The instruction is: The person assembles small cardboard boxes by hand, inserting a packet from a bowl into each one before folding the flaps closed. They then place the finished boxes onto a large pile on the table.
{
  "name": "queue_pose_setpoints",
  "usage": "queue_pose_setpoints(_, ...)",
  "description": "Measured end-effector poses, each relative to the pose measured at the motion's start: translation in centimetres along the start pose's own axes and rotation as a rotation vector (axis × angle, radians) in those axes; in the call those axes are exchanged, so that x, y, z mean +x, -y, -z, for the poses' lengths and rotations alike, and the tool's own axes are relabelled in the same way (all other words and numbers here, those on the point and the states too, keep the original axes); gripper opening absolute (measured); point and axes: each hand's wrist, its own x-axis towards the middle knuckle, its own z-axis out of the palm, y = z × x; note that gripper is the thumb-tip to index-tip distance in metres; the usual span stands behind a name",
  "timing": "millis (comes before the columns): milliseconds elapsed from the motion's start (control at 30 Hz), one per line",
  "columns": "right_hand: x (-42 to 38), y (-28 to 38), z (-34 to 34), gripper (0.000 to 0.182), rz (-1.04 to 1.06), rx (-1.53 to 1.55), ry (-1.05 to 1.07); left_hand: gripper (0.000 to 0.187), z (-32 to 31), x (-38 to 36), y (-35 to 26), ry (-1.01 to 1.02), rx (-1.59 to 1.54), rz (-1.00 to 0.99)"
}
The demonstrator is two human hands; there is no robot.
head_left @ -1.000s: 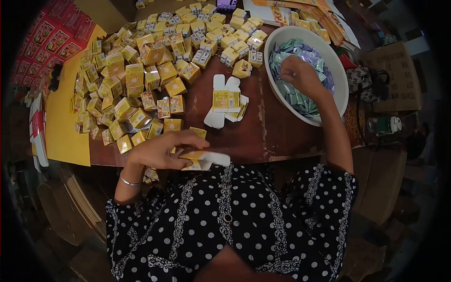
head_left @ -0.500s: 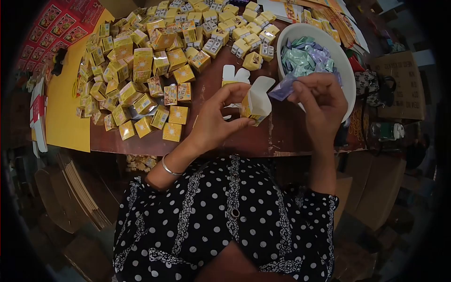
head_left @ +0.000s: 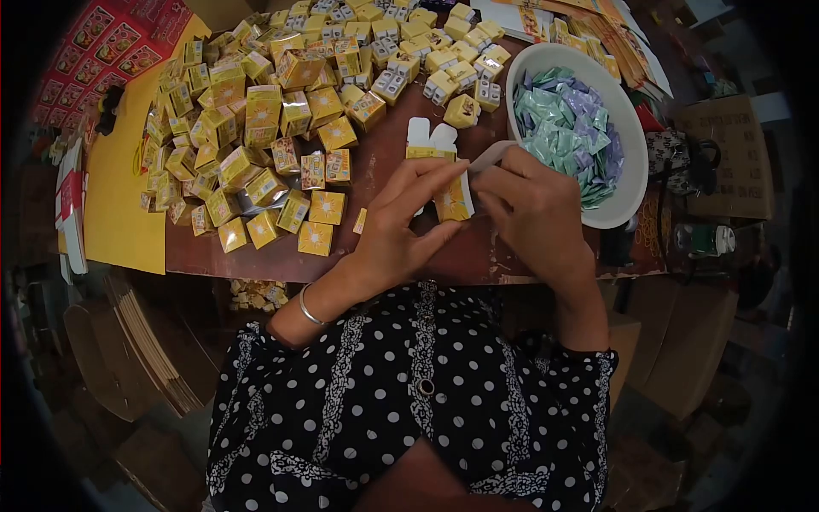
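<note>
The small yellow box point(head_left: 454, 201) is held over the near middle of the surface point(head_left: 486, 260), white flap point(head_left: 493, 156) raised. From the near left, the left hand point(head_left: 394, 226) pinches it between thumb and fingers. From the near right, the right hand point(head_left: 542, 200) curls its fingers against the box's right end; whether they pinch anything, I cannot tell. Flat cartons point(head_left: 418, 132) lie just beyond; a basin point(head_left: 630, 200) of sachets point(head_left: 559, 128) sits far right.
</note>
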Motion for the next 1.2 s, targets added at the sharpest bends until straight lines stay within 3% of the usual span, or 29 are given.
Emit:
queue_pose_setpoints(33,-0.1,0.1,0.0,0.007,0.032,-0.109,0.036,0.077,0.1,0.0,-0.1,0.008,0.029,-0.037)
queue_pose_setpoints(167,-0.6,-0.4,1.7,0.009,-0.001,-0.004,0.210,0.072,0.0,0.0,0.1,-0.031,-0.084,-0.004)
queue_pose_setpoints(233,-0.9,-0.5,2.9,0.024,-0.230,0.432,-0.051,0.063,0.1,-0.4,0.7,-0.037,-0.396,0.098)
queue_pose_setpoints(267,-1.5,-1.4,3.1,0.024,-0.234,0.433,-0.047,0.063,0.1,-0.4,0.6,-0.037,-0.398,0.103)
queue_pose_setpoints(333,-2.9,-3.5,2.5,0.053,-0.106,0.528,-0.062,0.052,0.2,-0.2,0.4,0.014,-0.611,0.156)
queue_pose_setpoints(467,-3.8,-2.2,-3.3,0.072,0.029,0.634,-0.155,0.045,0.0,-0.4,0.3,0.065,-0.674,0.198)
queue_pose_setpoints(533,-4.1,-2.1,-4.4,0.069,0.026,0.671,-0.148,0.039,-0.1,-0.5,0.5,0.157,-0.681,0.186)
queue_pose_setpoints(700,-3.8,-2.1,-4.3,0.055,0.062,0.659,-0.130,0.030,0.2,-0.7,0.3,0.168,-0.703,0.210)
queue_pose_setpoints(767,-3.2,-2.2,-3.8,0.043,0.164,0.418,-0.182,0.026,0.1,-0.9,0.3,0.157,-0.718,0.232)
queue_pose_setpoints(900,-3.1,-1.6,-4.3,0.036,0.209,0.347,-0.195,0.028,-0.5,-0.9,0.4,0.045,-0.771,0.285)
queue_pose_setpoints(967,-3.2,-0.2,-4.5,0.029,-0.002,0.535,-0.272,0.030,-0.5,-0.8,0.7,-0.001,-0.782,0.294)
queue_pose_setpoints(1200,-3.4,-1.2,-4.1,0.034,0.108,0.488,-0.232,0.036,-0.3,-0.5,0.5,-0.005,-0.735,0.267)
